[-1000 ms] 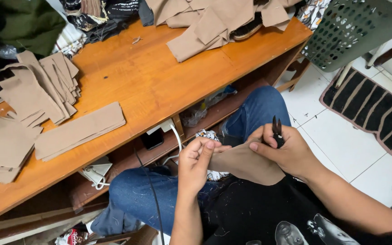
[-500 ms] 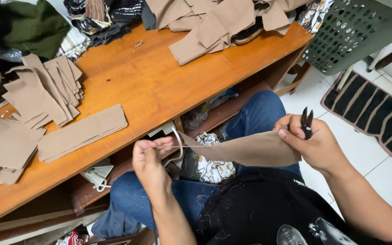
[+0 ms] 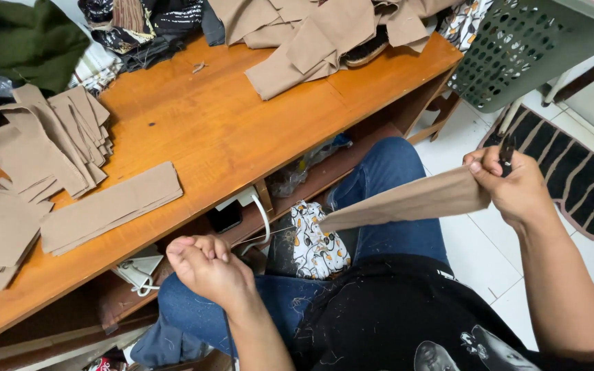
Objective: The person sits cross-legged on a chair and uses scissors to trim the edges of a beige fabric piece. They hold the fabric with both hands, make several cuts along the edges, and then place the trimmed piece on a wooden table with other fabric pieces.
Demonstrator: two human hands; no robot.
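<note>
Head camera looks steeply down, close over the wooden table [image 3: 242, 137].

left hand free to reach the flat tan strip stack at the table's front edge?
Probably yes. The left hand is a loose fist just below the table edge, the tan strip stack lies right above it, and nothing stands between. Whether the fist holds a thread is unclear.

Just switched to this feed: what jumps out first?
The right hand holds up a long tan fabric piece over the lap, together with a small black tool. The left hand is fisted near the orange wooden table, which carries stacks of tan cut pieces.
</note>
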